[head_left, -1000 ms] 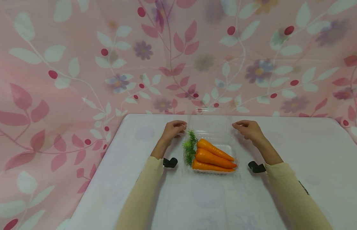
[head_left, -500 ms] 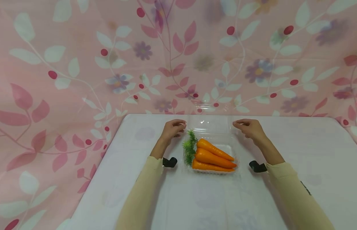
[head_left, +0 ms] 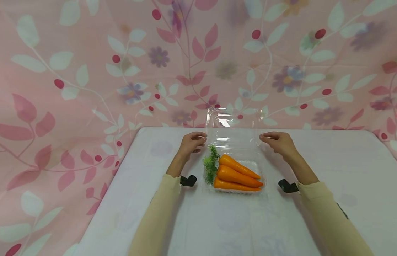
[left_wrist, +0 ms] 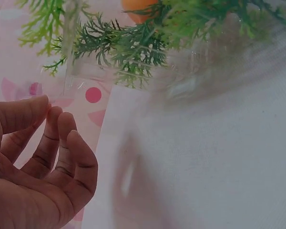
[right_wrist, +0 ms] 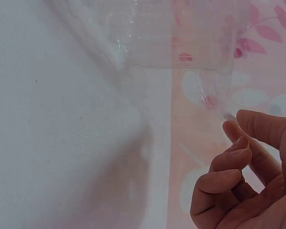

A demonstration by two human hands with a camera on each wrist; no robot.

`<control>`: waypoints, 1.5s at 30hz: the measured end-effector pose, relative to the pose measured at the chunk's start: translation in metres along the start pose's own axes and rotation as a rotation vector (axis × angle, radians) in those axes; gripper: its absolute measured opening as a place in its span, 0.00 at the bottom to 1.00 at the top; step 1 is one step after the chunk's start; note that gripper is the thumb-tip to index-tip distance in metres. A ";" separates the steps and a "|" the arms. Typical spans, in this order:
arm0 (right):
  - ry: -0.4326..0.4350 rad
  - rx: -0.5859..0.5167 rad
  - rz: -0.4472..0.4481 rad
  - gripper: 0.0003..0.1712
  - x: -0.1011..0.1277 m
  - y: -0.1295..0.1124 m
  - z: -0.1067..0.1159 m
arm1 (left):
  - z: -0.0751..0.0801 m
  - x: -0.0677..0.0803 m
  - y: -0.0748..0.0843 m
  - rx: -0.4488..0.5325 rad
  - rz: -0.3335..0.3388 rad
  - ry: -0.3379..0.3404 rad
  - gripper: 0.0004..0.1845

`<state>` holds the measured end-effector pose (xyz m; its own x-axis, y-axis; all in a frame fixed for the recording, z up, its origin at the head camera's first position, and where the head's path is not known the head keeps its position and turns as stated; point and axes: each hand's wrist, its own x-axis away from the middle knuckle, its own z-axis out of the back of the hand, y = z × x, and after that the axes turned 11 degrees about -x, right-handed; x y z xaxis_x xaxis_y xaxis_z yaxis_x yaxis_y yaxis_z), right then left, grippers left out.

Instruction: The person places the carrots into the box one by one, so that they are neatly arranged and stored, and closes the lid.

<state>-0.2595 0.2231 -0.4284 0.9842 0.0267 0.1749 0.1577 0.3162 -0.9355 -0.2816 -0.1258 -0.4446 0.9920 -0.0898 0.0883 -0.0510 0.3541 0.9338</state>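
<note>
A clear plastic clamshell box lies in the middle of the head view, its base [head_left: 256, 164] on the table and its lid [head_left: 233, 122] tilted up behind. Inside the base lie three orange carrots [head_left: 239, 176], with feathery green leaves [head_left: 211, 165] at their left ends. My left hand [head_left: 191, 144] pinches the lid's left edge between thumb and forefinger. On the opposite side, my right hand [head_left: 279, 145] pinches the right edge the same way; its thumb [right_wrist: 262, 126] meets the forefinger at the clear rim. The other fingers of both hands are loosely curled.
The white-covered table [head_left: 224, 224] ends at a far edge just beyond the hands. A pink floral cloth [head_left: 198, 60] hangs behind it. A black wrist camera [head_left: 188, 180] juts from the left cuff, another [head_left: 288, 186] from the right.
The lid has swung upward from lying further back, and its upper rim now stands higher against the cloth. Both hands have risen slightly with it. Carrots and base stay put.
</note>
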 end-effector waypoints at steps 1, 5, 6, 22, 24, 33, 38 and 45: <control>0.003 0.004 0.004 0.35 0.001 -0.001 0.001 | 0.000 0.000 0.000 0.005 -0.007 -0.001 0.12; 0.019 0.025 0.030 0.34 0.006 -0.005 0.003 | 0.001 0.000 0.001 0.021 -0.025 -0.005 0.11; 0.024 0.034 0.040 0.34 0.007 -0.006 0.004 | 0.001 0.001 0.002 0.022 -0.027 -0.006 0.11; -0.006 0.086 0.195 0.29 0.032 -0.018 0.013 | 0.012 0.016 0.010 -0.046 -0.144 -0.035 0.11; -0.013 0.102 0.209 0.27 0.035 -0.019 0.014 | 0.014 0.020 0.011 -0.055 -0.157 -0.039 0.12; -0.035 0.131 0.247 0.23 0.044 -0.017 0.021 | 0.022 0.032 0.013 -0.065 -0.220 -0.076 0.11; -0.044 0.142 0.262 0.21 0.048 -0.015 0.022 | 0.026 0.038 0.011 -0.098 -0.239 -0.112 0.12; -0.076 0.207 0.252 0.23 0.055 -0.017 0.024 | 0.036 0.047 0.009 -0.111 -0.285 -0.223 0.19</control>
<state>-0.2098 0.2414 -0.3952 0.9801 0.1970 -0.0244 -0.1174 0.4760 -0.8716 -0.2400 -0.1598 -0.4198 0.9146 -0.3953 -0.0851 0.2483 0.3830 0.8897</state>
